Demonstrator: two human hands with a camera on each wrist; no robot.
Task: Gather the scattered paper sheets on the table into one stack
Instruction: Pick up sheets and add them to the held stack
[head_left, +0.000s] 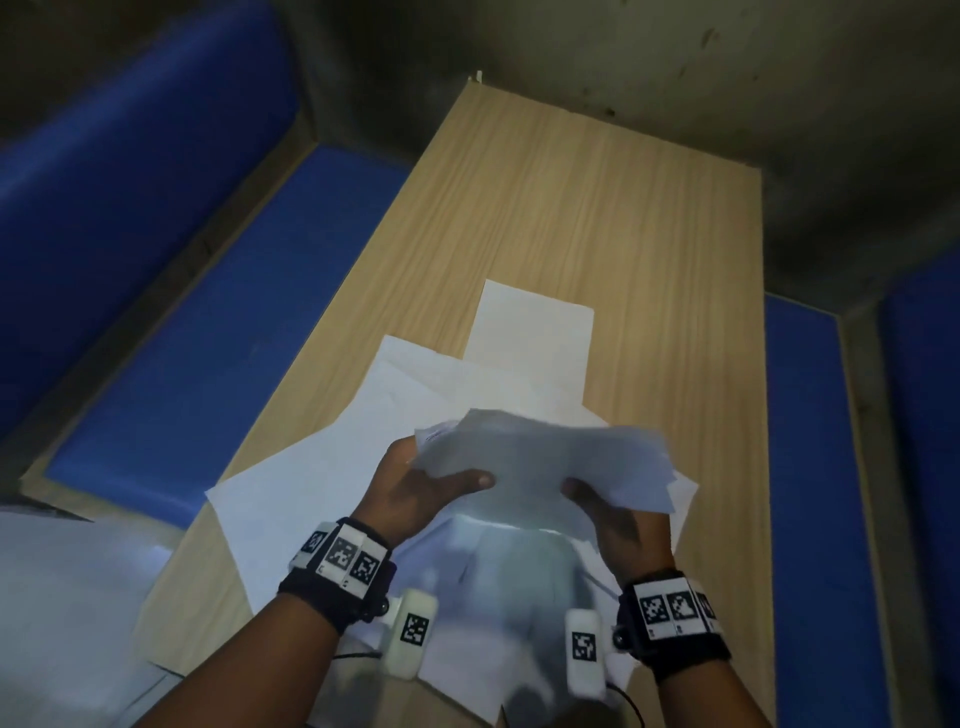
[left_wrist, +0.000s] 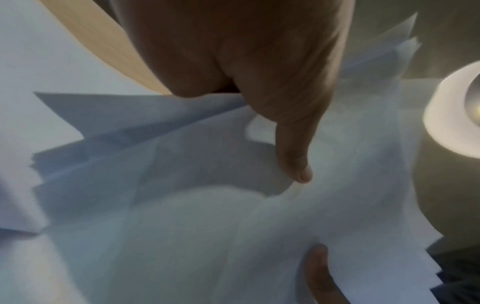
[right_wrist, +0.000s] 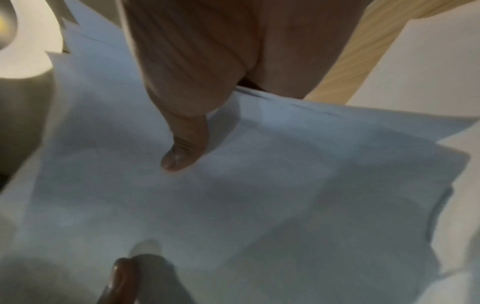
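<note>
While both hands hold one loose bundle of thin white paper sheets (head_left: 545, 457) above the table, each wrist view shows the grip up close. From the left wrist, the left hand (left_wrist: 246, 72) pinches the bundle's edge, thumb pressed flat on top; the bundle's uneven, stepped corners fan out at the edges, which the head view blurs. From the right wrist, the right hand (right_wrist: 207, 61) clamps the opposite side the same way, thumb on top, with the left hand's fingertips (right_wrist: 122, 275) showing at the far edge. The fingers underneath are hidden in every view.

Only the head view shows the wider scene. Nearest are black wristbands carrying square black-and-white markers. Beneath and beyond the left hand (head_left: 415, 488) and right hand (head_left: 613, 525), more flat white sheets (head_left: 311, 483) lie overlapping on the long, light wood-grain table (head_left: 571, 208), some hanging over its near left edge. Further off, a single smaller rectangular white sheet (head_left: 530, 327) lies flat. Blue padded benches (head_left: 208, 338) flank the table on both sides.
</note>
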